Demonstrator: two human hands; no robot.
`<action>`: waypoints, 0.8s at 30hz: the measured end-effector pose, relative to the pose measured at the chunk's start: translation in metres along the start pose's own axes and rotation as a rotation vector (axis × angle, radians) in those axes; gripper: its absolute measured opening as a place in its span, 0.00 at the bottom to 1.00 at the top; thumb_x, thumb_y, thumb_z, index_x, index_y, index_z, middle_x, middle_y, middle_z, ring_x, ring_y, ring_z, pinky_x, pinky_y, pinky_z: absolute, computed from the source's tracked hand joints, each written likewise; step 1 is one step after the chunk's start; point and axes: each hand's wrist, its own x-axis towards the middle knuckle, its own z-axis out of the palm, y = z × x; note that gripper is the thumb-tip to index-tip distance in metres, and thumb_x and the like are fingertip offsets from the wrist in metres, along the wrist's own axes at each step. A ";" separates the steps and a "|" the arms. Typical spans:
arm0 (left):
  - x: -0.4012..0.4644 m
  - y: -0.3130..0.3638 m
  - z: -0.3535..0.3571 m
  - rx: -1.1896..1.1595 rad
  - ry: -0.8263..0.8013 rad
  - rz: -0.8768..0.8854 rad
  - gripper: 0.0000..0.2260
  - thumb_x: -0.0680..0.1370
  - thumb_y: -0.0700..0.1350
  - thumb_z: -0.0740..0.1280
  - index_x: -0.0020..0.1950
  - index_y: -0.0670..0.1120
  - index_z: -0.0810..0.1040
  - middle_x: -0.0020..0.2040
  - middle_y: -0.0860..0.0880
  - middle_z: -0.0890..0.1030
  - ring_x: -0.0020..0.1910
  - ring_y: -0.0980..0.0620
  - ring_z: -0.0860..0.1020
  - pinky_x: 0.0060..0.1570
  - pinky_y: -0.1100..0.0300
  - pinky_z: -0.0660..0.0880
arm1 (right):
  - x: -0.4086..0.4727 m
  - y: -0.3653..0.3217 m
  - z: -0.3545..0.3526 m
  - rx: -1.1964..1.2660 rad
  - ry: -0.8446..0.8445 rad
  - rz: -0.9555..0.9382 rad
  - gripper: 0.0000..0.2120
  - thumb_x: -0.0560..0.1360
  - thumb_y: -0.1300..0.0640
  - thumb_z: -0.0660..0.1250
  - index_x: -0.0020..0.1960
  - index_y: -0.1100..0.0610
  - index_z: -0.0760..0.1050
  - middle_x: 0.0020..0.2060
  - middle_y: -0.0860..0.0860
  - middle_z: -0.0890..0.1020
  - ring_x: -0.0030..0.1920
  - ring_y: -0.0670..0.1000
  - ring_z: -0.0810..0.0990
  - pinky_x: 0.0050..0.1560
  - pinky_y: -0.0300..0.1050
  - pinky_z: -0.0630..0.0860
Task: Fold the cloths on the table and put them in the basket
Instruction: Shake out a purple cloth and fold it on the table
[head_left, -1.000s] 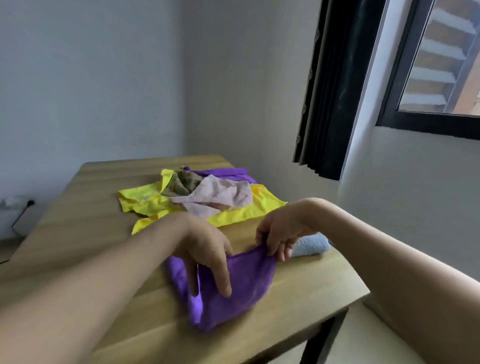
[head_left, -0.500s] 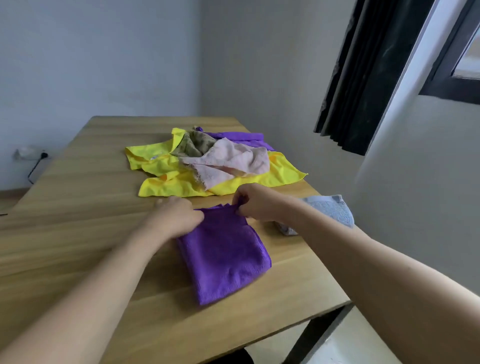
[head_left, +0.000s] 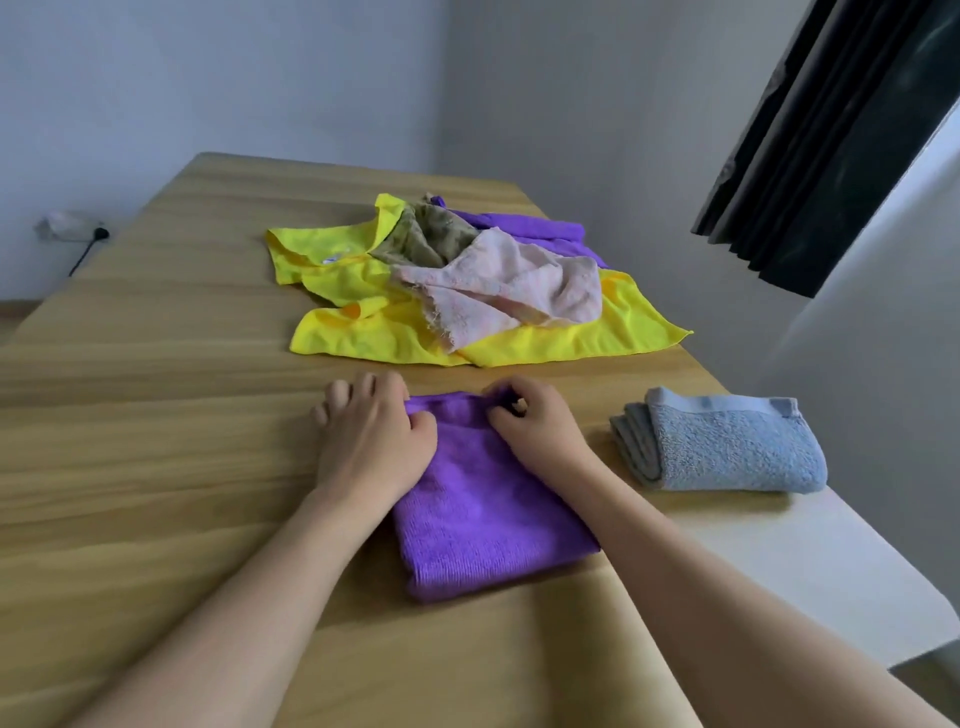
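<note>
Both hands are down on the purple cloth (head_left: 483, 499), which lies folded into a thick rectangle on the wooden table (head_left: 156, 415). The left hand (head_left: 371, 441) sits at the cloth's far left corner, thumb and forefinger pinching the edge while the other fingers spread onto the wood just beyond it. The right hand (head_left: 530, 421) has its fingers curled around the same far edge, a little to the right of the left hand's pinch.

Judging progress: this purple one looks nearly folded, with perhaps a last squaring-up to go. Off to the right of the right hand, near but apart, a blue-grey towel (head_left: 722, 447) already lies folded at the table's edge. Beyond both grips, on the far side, a heap waits unfolded: a yellow cloth (head_left: 363, 317) underneath, a pink cloth (head_left: 514, 291) and an olive patterned cloth (head_left: 431, 236) on top, and a second purple cloth (head_left: 540, 231) peeking out behind. So most of the folding is left, and nothing is binned; no basket is in view.

Writing? A tiny pale tag shows on the yellow cloth, too small to read.
</note>
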 end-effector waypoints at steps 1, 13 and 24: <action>0.000 -0.001 0.001 -0.024 0.023 0.010 0.09 0.74 0.49 0.62 0.52 0.49 0.73 0.55 0.48 0.76 0.56 0.42 0.68 0.57 0.49 0.63 | 0.000 0.001 0.000 0.016 0.016 -0.002 0.13 0.69 0.62 0.65 0.38 0.42 0.73 0.41 0.43 0.80 0.52 0.54 0.76 0.56 0.49 0.73; 0.001 -0.001 0.001 -0.180 0.092 0.121 0.03 0.78 0.42 0.61 0.51 0.49 0.70 0.45 0.54 0.73 0.54 0.46 0.66 0.51 0.54 0.55 | 0.002 0.005 -0.002 0.086 0.074 -0.027 0.11 0.70 0.57 0.67 0.39 0.39 0.77 0.41 0.39 0.82 0.51 0.49 0.78 0.59 0.46 0.73; 0.002 -0.002 0.000 -0.030 -0.015 0.049 0.09 0.75 0.49 0.60 0.53 0.50 0.73 0.53 0.51 0.78 0.58 0.46 0.68 0.57 0.50 0.59 | 0.003 0.009 0.006 -0.259 0.097 0.019 0.09 0.77 0.59 0.61 0.54 0.56 0.76 0.52 0.52 0.81 0.54 0.57 0.74 0.56 0.48 0.66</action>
